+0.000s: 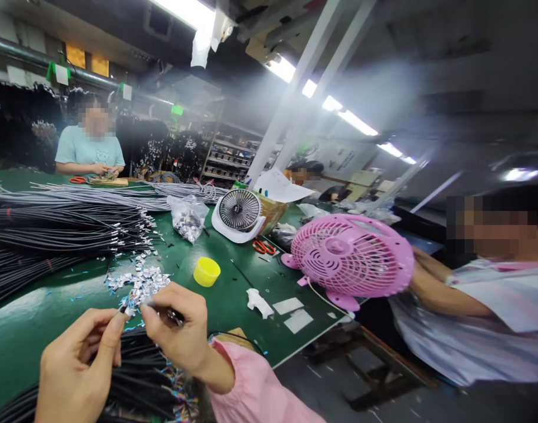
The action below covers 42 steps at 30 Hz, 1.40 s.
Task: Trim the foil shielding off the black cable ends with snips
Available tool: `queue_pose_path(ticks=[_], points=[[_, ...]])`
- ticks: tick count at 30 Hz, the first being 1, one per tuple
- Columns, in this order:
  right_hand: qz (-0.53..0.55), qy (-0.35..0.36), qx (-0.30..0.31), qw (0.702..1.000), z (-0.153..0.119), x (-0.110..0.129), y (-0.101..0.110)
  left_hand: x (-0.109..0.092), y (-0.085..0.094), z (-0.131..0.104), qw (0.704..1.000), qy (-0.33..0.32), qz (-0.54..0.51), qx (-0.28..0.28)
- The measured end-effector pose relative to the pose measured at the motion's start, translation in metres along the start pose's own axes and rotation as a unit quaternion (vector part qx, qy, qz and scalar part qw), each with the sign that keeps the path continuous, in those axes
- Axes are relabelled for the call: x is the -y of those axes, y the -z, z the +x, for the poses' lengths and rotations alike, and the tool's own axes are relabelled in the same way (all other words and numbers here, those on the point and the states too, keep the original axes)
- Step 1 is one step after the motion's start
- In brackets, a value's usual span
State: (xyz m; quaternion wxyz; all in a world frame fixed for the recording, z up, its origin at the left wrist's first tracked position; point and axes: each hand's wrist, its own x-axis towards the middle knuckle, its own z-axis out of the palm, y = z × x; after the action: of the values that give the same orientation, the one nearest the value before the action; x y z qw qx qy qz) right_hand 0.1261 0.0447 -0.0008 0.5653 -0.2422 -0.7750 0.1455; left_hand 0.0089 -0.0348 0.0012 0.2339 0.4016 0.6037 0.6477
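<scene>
My left hand (81,358) pinches the end of a black cable (122,308) between thumb and forefinger. Just right of it, my right hand (184,329) is closed, its thumb and forefinger at the cable's tip. A small shiny metal piece (175,318) shows in the right palm, too little of it visible to name. Behind both hands lies a heap of white and silvery scraps (140,281). Below them, a bundle of black cables (134,367) ends in stripped, coloured wires (180,390).
Long black cables (66,226) and grey cables (87,197) cover the green table's (233,305) left side. A yellow tub (207,271), a bag of parts (188,218), orange-handled scissors (264,247), a white fan (239,211) and a pink fan (352,255) stand beyond. Co-workers sit across and at right.
</scene>
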Motion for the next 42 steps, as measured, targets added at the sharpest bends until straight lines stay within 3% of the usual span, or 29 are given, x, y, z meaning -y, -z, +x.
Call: queue_pose_path(ticks=[8,13,15,22,29,33,38,40,42], points=[[0.102,-0.05,0.025,0.993,0.01,0.005,0.002,0.001,0.002,0.001,0.999,-0.006,0.016,0.032],[0.106,-0.201,0.065,0.972,0.007,0.001,0.003,0.006,0.003,0.0,0.997,-0.03,0.04,0.063],[0.121,-0.214,0.089,0.965,0.003,-0.003,0.002,0.006,0.002,0.0,0.998,-0.025,0.035,0.052],[0.088,-0.077,0.035,0.993,-0.014,-0.014,-0.001,0.004,0.001,-0.001,0.994,-0.076,0.075,0.01],[-0.005,0.009,0.044,0.999,-0.011,-0.011,-0.001,0.008,0.0,-0.002,0.983,-0.141,0.116,0.01],[-0.025,0.037,0.014,0.999,-0.018,-0.018,-0.002,0.009,-0.003,-0.003,0.987,-0.121,0.104,0.01],[0.027,0.121,0.105,0.987,-0.021,-0.021,0.0,0.001,0.001,0.004,0.989,-0.094,0.109,-0.026],[0.073,0.125,0.133,0.98,-0.016,-0.018,0.003,-0.006,0.004,0.01,0.991,-0.049,0.109,-0.052],[0.103,0.072,0.076,0.989,-0.008,-0.015,0.009,-0.011,0.006,0.018,0.991,-0.046,0.119,-0.028]])
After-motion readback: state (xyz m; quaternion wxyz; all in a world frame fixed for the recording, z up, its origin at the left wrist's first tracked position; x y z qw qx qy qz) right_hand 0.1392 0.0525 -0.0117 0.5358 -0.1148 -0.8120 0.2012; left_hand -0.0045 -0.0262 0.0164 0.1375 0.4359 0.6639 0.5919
